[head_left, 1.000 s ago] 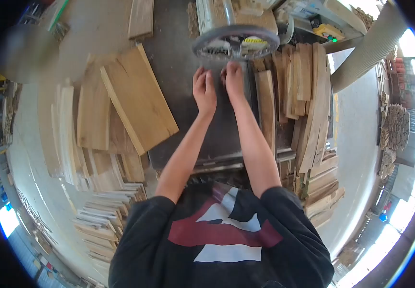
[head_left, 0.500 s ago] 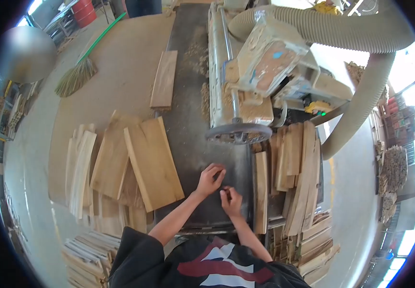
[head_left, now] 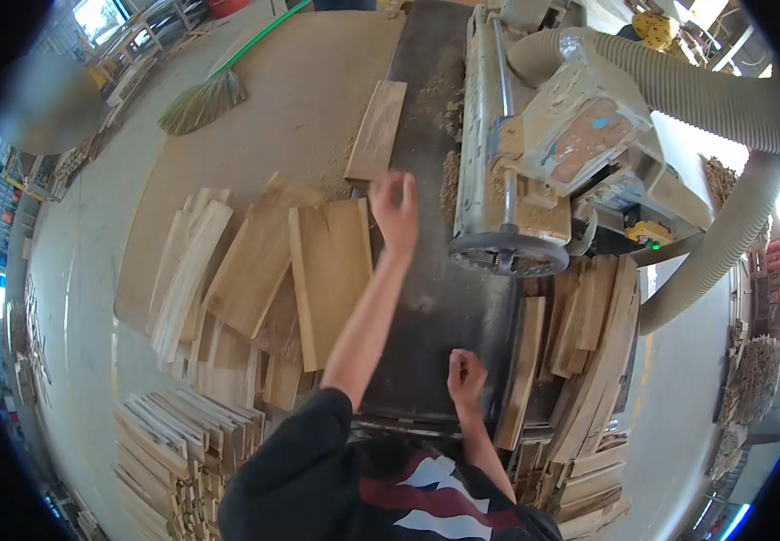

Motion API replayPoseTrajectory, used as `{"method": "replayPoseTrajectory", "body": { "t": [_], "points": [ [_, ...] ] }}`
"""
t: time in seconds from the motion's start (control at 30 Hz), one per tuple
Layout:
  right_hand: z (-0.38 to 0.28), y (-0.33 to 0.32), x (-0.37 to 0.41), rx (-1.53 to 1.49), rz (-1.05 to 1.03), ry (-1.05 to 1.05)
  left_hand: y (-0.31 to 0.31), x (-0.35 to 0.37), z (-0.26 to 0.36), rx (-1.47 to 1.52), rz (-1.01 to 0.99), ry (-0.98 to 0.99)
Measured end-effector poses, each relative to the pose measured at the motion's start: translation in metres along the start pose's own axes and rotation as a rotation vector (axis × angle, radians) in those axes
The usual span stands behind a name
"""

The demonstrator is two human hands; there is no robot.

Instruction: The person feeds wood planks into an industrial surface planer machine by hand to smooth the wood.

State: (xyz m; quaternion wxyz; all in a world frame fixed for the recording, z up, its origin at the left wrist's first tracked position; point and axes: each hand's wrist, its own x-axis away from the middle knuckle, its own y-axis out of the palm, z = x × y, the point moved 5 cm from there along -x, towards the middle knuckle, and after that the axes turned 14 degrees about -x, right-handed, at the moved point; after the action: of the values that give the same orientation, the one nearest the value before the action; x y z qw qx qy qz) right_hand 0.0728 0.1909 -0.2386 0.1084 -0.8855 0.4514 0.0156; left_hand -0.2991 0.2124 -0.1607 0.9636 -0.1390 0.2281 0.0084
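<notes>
Has parted the hands since half a second ago, when both sat close together, low on the bench point(head_left: 435, 307). Now throws the left hand point(head_left: 396, 212) up and forward, fingers spread wide and gripping nothing, slightly blurred with motion. Finds the wide board point(head_left: 331, 279) just left of those fingers and a little nearer the body, not touching. Leaves the narrow plank point(head_left: 376, 131) beyond the fingertips, apart. Has the handwheel point(head_left: 507, 255) of the planer point(head_left: 534, 135) off to the right of them. Holds the right hand point(head_left: 466, 374) back by the bench's near edge, fingers curled almost closed, with nothing visible inside, though too small to rule out a scrap. Has the stacked boards point(head_left: 579, 343) just right of that fist. Reads as a moment between pieces, with no wood in either grip.
</notes>
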Motion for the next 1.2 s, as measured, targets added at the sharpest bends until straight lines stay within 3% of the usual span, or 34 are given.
{"method": "replayPoseTrajectory", "body": {
  "t": [0.03,0.1,0.17,0.23,0.3,0.4,0.6,0.73,0.8,0.83,0.9,0.97,1.07,1.2],
  "points": [
    [-0.007,0.001,-0.007,-0.004,0.034,-0.091,0.015,-0.034,-0.010,-0.247,-0.044,0.091],
    [-0.012,0.003,-0.008,0.004,0.038,-0.112,0.040,-0.079,-0.022,-0.888,-0.212,-0.239],
    [-0.011,0.001,-0.010,0.014,0.022,-0.135,0.057,-0.108,-0.054,-0.940,-0.591,-0.384],
    [-0.016,-0.003,-0.009,0.027,0.065,-0.162,0.079,-0.110,-0.076,-1.140,-0.612,-0.409],
    [-0.015,0.000,-0.011,0.019,0.025,-0.080,0.106,-0.110,-0.106,-1.126,-0.667,-0.250],
    [-0.015,-0.001,-0.010,0.017,0.026,-0.067,0.084,-0.075,-0.033,-0.988,-0.789,-0.220],
    [-0.013,-0.006,-0.009,-0.002,0.081,-0.158,0.043,0.022,-0.006,-1.105,-0.645,-0.045],
    [0.001,-0.002,-0.008,-0.007,0.105,-0.086,-0.012,0.108,0.025,-0.995,-0.824,0.042],
    [0.010,-0.005,-0.014,-0.234,0.154,0.230,-0.034,0.156,0.005,-0.899,-0.865,0.077],
    [0.000,-0.009,-0.017,-0.231,0.139,0.230,-0.056,0.172,0.025,-0.878,-0.943,0.075],
    [-0.015,-0.012,-0.010,-0.173,-0.038,0.517,-0.092,0.206,0.040,-0.729,-1.080,0.033],
    [-0.012,-0.020,0.008,-0.073,-0.123,0.485,-0.125,0.239,0.049,-0.838,-1.090,0.237],
    [-0.016,-0.039,0.037,0.026,-0.229,0.536,-0.163,0.265,0.048,-0.850,-1.125,0.294],
    [-0.005,-0.064,0.096,0.036,-0.186,0.648,-0.192,0.294,0.036,-0.585,-1.117,0.469]
  ]
}}
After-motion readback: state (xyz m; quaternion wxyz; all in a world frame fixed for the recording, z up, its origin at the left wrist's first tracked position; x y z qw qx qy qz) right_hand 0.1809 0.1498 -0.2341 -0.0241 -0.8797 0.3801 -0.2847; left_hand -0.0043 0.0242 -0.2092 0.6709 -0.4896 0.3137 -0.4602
